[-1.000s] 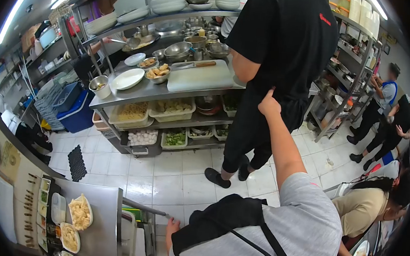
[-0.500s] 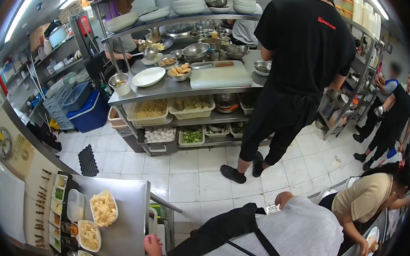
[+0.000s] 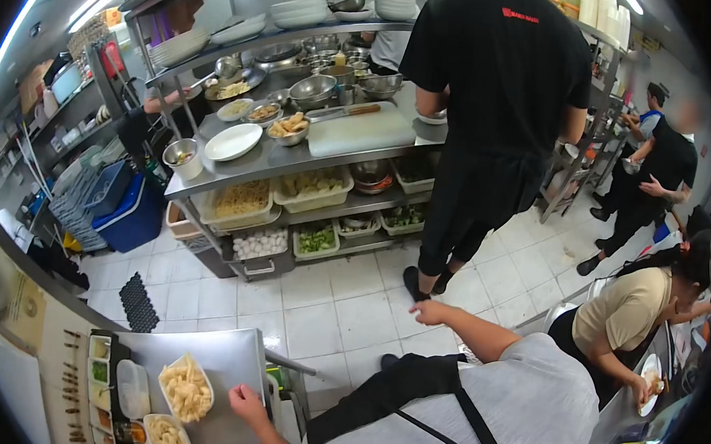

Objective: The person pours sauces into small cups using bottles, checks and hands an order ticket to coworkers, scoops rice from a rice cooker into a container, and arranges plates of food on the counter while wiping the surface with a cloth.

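Observation:
My left hand (image 3: 247, 402) is at the right edge of a steel table (image 3: 235, 354), its fingers loosely curled with nothing seen in them. Beside it on that table stands a white tub of pale yellow pasta-like pieces (image 3: 187, 389), with a second such tub (image 3: 167, 436) nearer to me. A clear plastic container (image 3: 133, 388) and a black rack of small filled tubs (image 3: 100, 369) stand farther left. My right hand (image 3: 429, 312) is held out over the tiled floor, fingers partly bent and apart, holding nothing visible. It appears near the legs of a person in black.
A steel counter ahead holds a cutting board (image 3: 362, 132) with a knife, a white oval plate (image 3: 233, 142) and bowls; food tubs (image 3: 312, 188) fill shelves below. A person in black (image 3: 495, 108) stands there. Another in beige (image 3: 625, 315) is at my right. A black mat (image 3: 139, 302) lies on the floor.
My view has shifted. My right arm has swung forward and is now stretched out past my body. My left hand has moved up and left over the table's edge.

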A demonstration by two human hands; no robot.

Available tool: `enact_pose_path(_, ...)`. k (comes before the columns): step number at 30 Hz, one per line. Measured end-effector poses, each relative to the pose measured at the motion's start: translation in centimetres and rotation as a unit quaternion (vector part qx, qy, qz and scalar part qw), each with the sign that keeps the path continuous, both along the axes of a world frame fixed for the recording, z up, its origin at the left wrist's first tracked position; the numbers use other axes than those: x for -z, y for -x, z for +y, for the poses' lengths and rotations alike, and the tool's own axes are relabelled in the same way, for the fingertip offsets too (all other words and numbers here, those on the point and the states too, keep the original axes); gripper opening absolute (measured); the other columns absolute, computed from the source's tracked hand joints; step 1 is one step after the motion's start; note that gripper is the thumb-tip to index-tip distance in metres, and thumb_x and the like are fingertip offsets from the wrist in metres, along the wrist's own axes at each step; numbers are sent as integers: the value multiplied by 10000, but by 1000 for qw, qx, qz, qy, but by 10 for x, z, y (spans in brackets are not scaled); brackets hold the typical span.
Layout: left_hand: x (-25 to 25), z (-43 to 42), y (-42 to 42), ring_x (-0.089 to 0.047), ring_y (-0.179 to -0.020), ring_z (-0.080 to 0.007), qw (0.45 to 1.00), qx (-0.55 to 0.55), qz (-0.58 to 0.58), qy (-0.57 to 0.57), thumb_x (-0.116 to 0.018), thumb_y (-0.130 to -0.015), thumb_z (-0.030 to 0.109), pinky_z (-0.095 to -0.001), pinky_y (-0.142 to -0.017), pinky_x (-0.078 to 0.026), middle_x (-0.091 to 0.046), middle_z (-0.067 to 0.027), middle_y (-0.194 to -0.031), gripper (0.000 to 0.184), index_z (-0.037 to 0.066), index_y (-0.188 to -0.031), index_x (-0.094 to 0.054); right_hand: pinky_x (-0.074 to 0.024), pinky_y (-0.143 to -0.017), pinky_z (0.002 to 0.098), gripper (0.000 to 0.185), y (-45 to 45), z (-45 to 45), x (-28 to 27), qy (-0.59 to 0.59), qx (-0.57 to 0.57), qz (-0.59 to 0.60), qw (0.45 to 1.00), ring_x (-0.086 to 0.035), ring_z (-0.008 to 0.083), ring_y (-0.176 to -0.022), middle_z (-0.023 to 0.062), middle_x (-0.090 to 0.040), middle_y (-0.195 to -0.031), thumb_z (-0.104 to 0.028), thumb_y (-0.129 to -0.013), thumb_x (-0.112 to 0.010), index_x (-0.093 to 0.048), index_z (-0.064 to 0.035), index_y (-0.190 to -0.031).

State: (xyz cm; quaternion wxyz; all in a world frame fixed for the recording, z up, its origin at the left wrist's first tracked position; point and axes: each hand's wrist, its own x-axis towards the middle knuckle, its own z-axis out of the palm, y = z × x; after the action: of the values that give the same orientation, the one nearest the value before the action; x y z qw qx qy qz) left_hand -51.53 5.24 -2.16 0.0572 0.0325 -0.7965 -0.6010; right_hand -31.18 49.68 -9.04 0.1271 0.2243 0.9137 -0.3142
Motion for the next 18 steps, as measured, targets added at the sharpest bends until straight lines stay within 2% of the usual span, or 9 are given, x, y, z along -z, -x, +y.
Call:
enact_pose_path(2, -14, 16, -1, -415, -525, -118, 1000, -3, 1, 21, -465, -780, 103, -258, -436, -359, -451, -40, -606, 117, -13, -760, -467, -436, -680, 391, 293, -32, 37, 69, -41, -83, -162, 982, -561, 305, -746, 149, -598, -759, -205, -631, -494, -607, -58, -858)
enact_pose_path(3, -10, 21, 2, -422, -532, -127, 999, -4, 27, 41, -467, -779, 106, -263, -448, -369, -457, -46, -610, 120, -14, -769, -472, -444, -675, 378, 254, -52, 58, 102, -58, -111, -291, 948, -569, 269, -786, 136, -601, -808, -186, -622, -490, -625, -55, -794)
enact_pose_path(5, 4, 20, 16, -485, -574, -174, 995, 10, 31, 94, -477, -775, 123, -298, -516, -409, -514, -90, -655, 144, -18, -803, -490, -446, -699, 367, 264, -113, 92, 127, -99, 52, -286, 952, -565, 251, -835, 139, -593, -879, -182, -627, -491, -628, -66, -820)
enact_pose_path(7, 13, 35, 25, -520, -615, -209, 985, 0, 74, 154, -476, -780, 139, -315, -556, -420, -542, -114, -696, 168, -19, -829, -500, -445, -709, 371, 263, -139, 128, 120, -97, 94, -290, 948, -563, 260, -844, 148, -590, -882, -175, -630, -477, -628, -56, -810)
enact_pose_path(11, -1, 77, 29, -525, -644, -235, 964, 5, 73, 254, -457, -783, 172, -326, -596, -418, -554, -119, -730, 185, 4, -836, -513, -444, -728, 380, 267, -141, 174, 116, -130, 140, -235, 953, -558, 279, -864, 167, -585, -888, -161, -638, -448, -628, -36, -790)
enact_pose_path(13, -9, 97, 36, -535, -662, -239, 958, 2, 75, 278, -459, -788, 200, -329, -603, -420, -562, -123, -749, 209, 9, -853, -516, -438, -747, 372, 278, -118, 195, 127, -149, 87, -235, 957, -556, 290, -861, 176, -580, -899, -186, -654, -441, -628, -33, -792)
enact_pose_path(15, -21, 113, 42, -563, -712, -275, 956, 0, 65, 287, -458, -803, 206, -337, -626, -435, -574, -145, -775, 238, -8, -889, -519, -429, -749, 389, 282, -98, 199, 140, -182, 76, -166, 966, -551, 312, -835, 174, -580, -887, -215, -656, -463, -619, -32, -803)
enact_pose_path(17, -8, 112, 64, -564, -716, -273, 960, 14, 83, 266, -460, -803, 217, -340, -627, -434, -574, -144, -777, 237, 4, -886, -522, -428, -741, 394, 294, -71, 164, 74, -96, 123, -147, 977, -543, 327, -841, 177, -575, -901, -186, -641, -461, -603, -26, -843)
enact_pose_path(18, -1, 111, 74, -565, -718, -272, 962, 20, 90, 257, -462, -803, 223, -341, -628, -434, -573, -143, -778, 237, 10, -885, -524, -429, -734, 396, 319, -70, 152, 76, -78, 149, -50, 984, -545, 333, -835, 188, -574, -892, -194, -647, -457, -588, -28, -886)
